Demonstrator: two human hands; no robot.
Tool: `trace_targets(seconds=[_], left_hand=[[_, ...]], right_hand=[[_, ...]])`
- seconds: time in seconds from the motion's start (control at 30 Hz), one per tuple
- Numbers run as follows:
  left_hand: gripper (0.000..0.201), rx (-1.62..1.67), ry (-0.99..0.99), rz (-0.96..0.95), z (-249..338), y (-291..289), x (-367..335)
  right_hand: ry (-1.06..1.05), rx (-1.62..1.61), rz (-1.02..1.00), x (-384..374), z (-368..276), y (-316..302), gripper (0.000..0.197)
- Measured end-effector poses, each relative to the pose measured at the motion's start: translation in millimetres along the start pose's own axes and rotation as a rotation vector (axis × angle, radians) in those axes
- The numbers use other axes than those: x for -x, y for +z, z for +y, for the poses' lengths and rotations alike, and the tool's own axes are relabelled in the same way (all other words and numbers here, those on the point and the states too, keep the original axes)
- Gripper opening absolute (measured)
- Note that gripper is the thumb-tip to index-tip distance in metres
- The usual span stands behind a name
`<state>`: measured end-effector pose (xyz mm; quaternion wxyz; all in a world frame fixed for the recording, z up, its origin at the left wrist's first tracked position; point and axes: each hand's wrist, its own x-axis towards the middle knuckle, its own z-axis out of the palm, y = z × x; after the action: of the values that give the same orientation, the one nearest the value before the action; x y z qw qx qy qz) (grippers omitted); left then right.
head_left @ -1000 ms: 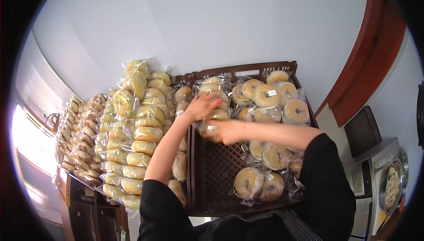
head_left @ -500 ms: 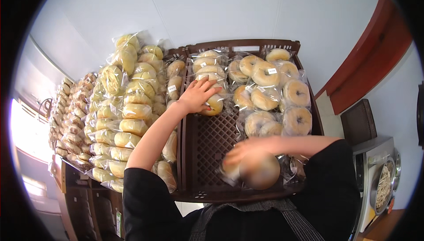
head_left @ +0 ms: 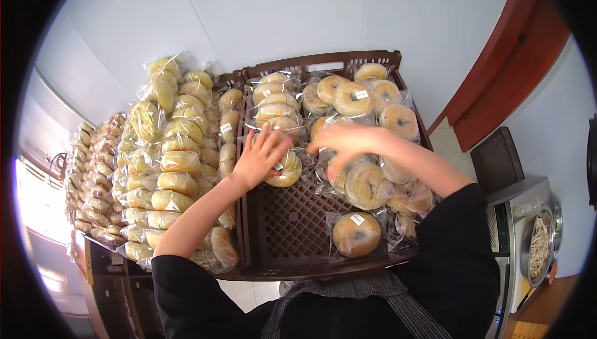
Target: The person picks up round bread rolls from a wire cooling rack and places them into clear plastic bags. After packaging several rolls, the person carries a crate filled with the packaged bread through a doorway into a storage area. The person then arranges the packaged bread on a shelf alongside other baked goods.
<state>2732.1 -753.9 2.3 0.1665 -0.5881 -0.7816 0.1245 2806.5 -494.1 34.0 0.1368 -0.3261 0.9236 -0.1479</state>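
Observation:
My left hand lies with fingers spread over the near end of a row of wrapped bagels along the left side of a brown plastic crate. Below its fingertips a yellowish wrapped bagel shows in part. Slightly blurred, my right hand reaches over the looser pile on the crate's right side, thumb and fingers apart. It covers some bagels there; another wrapped bagel shows just under it. One labelled, bagged bagel lies alone near the crate's front edge.
Left of the crate stand tall rows of bagged yellowish bread rolls, with bagged brown rolls farther left. A pale wall rises behind. At right are an appliance and a metal bowl of pale strips.
My right hand has left the bagel by the crate's front and moved up over the right pile. My left hand has come slightly nearer along its row. The whole view has shifted a little.

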Motion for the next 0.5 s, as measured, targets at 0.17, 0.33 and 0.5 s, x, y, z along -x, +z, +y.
trace_targets(seconds=[0.17, 0.33, 0.5], left_hand=[[0.09, 0.032, 0.091, -0.248, 30, -24, -13], [0.054, -0.289, 0.165, 0.243, 25, 8, 3], [0.1, -0.177, 0.156, -0.001, 9, 1, -9]], right_hand=[[0.061, 0.345, -0.189, 63, -36, 35, 0.073], [-0.28, 0.532, 0.682, 55, -69, 44, 0.038], [-0.242, 0.329, 0.34, 63, -68, 97, 0.036]])
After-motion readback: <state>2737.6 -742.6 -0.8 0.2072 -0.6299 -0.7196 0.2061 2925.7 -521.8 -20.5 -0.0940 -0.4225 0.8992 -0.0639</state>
